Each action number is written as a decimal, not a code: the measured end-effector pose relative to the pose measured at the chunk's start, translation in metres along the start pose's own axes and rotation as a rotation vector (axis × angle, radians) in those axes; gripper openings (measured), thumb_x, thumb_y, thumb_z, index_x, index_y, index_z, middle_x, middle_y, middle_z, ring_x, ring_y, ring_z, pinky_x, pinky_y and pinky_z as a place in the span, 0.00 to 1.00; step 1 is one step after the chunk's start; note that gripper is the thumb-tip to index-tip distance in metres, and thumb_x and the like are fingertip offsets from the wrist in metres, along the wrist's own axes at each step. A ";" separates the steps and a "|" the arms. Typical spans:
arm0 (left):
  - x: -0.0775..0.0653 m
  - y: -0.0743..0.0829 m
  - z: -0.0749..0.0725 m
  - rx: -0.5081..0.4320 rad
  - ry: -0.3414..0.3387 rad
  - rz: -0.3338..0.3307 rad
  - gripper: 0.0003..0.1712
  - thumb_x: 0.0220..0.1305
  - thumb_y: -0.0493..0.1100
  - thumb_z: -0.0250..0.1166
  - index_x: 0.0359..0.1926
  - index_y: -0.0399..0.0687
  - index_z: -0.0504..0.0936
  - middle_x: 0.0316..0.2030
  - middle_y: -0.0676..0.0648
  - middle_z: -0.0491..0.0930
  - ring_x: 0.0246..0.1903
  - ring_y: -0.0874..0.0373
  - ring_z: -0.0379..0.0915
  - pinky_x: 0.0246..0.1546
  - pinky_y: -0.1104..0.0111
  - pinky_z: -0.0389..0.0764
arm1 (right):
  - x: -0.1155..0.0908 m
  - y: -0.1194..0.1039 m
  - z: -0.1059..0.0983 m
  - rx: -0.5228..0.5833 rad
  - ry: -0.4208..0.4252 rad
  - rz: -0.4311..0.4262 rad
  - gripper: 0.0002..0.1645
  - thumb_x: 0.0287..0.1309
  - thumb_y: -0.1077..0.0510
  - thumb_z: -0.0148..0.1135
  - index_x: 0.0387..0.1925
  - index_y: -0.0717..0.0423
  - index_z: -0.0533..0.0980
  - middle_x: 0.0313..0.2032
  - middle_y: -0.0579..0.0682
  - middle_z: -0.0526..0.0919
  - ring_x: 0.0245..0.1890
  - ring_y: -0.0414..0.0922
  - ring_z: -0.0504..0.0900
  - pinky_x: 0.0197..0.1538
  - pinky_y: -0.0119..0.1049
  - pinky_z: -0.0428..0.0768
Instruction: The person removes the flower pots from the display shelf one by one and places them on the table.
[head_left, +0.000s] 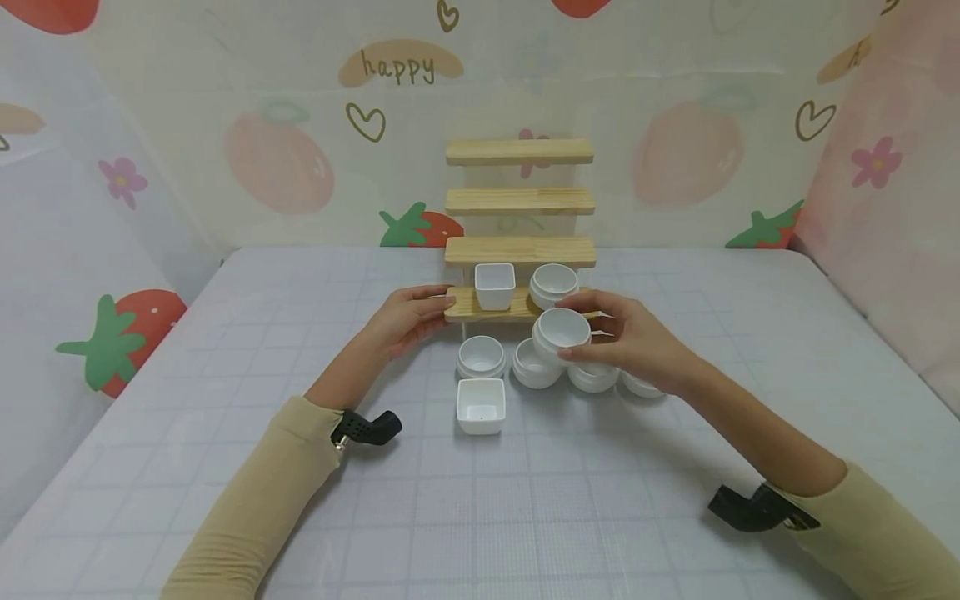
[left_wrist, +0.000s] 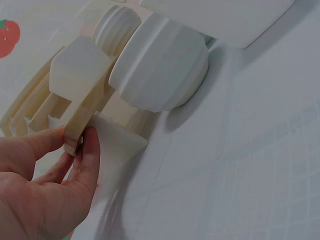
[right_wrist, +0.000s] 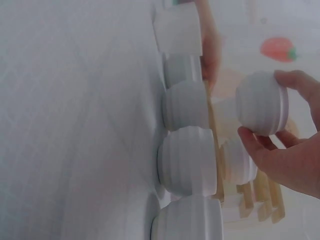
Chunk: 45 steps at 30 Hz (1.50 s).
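My left hand (head_left: 411, 322) pinches the left end of the lowest board of a tiered wooden shelf (head_left: 519, 250), thumb above and fingers beneath in the left wrist view. In my right hand (head_left: 637, 340), a round white pot (head_left: 562, 332) with a ridged rim is held up by thumb and fingertips, in front of that board and above the table. On the lowest board stand a square white pot (head_left: 495, 285) at left and another round white pot (head_left: 553, 283) at right. Both held pot and standing round pot show ridged sides in the right wrist view.
In front of the shelf, several round pots stand in a row, the leftmost round pot (head_left: 482, 357) among them. A square pot (head_left: 482, 407) stands nearer me. The grid-patterned tablecloth (head_left: 420, 517) covers the table; a printed curtain (head_left: 300, 83) hangs behind.
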<state>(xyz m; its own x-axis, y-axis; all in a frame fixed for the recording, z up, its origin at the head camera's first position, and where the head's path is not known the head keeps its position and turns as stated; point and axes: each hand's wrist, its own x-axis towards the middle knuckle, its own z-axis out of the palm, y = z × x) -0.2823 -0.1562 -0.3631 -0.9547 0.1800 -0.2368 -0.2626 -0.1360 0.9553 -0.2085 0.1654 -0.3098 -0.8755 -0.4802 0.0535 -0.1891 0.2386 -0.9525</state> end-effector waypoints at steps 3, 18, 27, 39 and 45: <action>0.000 -0.001 -0.001 -0.003 -0.008 0.007 0.31 0.79 0.31 0.57 0.77 0.27 0.62 0.65 0.35 0.71 0.39 0.64 0.81 0.41 0.77 0.85 | -0.002 0.002 0.002 0.006 -0.014 -0.015 0.36 0.57 0.71 0.74 0.67 0.69 0.73 0.59 0.54 0.77 0.51 0.42 0.83 0.54 0.28 0.84; -0.001 0.000 0.000 0.006 -0.008 0.002 0.31 0.79 0.31 0.56 0.78 0.28 0.61 0.73 0.30 0.65 0.42 0.64 0.81 0.42 0.78 0.85 | -0.008 0.012 0.010 -0.017 -0.093 -0.047 0.35 0.55 0.71 0.75 0.64 0.71 0.74 0.63 0.63 0.76 0.53 0.47 0.82 0.56 0.28 0.83; -0.002 0.002 0.001 0.008 -0.002 0.000 0.31 0.79 0.32 0.57 0.78 0.29 0.62 0.72 0.31 0.67 0.41 0.64 0.81 0.42 0.78 0.85 | -0.009 0.015 0.012 -0.033 -0.140 -0.009 0.35 0.55 0.70 0.77 0.64 0.68 0.74 0.65 0.61 0.76 0.54 0.47 0.82 0.56 0.31 0.85; -0.003 0.002 0.002 -0.007 -0.013 0.016 0.31 0.79 0.31 0.55 0.77 0.27 0.61 0.72 0.30 0.66 0.40 0.65 0.81 0.41 0.78 0.85 | -0.008 0.017 0.011 -0.074 -0.205 -0.022 0.34 0.55 0.68 0.78 0.62 0.66 0.75 0.65 0.62 0.75 0.56 0.51 0.81 0.59 0.35 0.85; -0.001 0.001 0.002 -0.002 -0.015 0.015 0.31 0.79 0.31 0.55 0.77 0.27 0.61 0.73 0.29 0.66 0.41 0.64 0.81 0.42 0.78 0.85 | -0.008 0.019 0.010 -0.095 -0.230 0.000 0.33 0.53 0.67 0.79 0.61 0.65 0.76 0.62 0.60 0.76 0.55 0.53 0.79 0.61 0.33 0.84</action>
<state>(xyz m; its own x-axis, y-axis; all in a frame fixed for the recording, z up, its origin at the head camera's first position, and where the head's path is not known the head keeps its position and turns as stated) -0.2814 -0.1548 -0.3611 -0.9563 0.1926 -0.2202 -0.2490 -0.1405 0.9583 -0.2005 0.1648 -0.3313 -0.7534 -0.6570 -0.0259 -0.2397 0.3111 -0.9197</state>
